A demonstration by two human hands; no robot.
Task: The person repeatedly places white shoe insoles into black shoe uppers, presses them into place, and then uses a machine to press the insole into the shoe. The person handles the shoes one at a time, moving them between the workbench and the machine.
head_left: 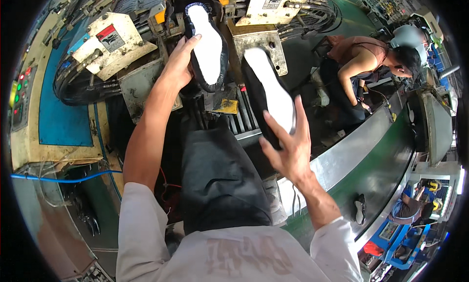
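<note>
Thumb and fingers of the left hand (pixel 180 64) are pinching the first shoe (pixel 207 52) at its side; the thumb lies over the edge of the white bottom, and the other fingers are mostly hidden behind. Such a hold, around the middle of the length, probably keeps the shoe in balance, and it leaves nearly all the white bottom uncovered, facing up. This shoe is in front of the person, between the left machine plate (pixel 112 42) and the right machine plate (pixel 268 8). Right hand (pixel 293 156) has its fingers spread wide at the near end of the second shoe (pixel 267 81), which also shows a white bottom. Here the picture is blurred, so I cannot tell whether the fingers touch it, or what supports it. Having one shoe before each hand seems to let both bottoms be seen together. Another shoe (pixel 360 208) lies on the green conveyor (pixel 342 196), well apart from both hands, perhaps placed there to be carried along.
</note>
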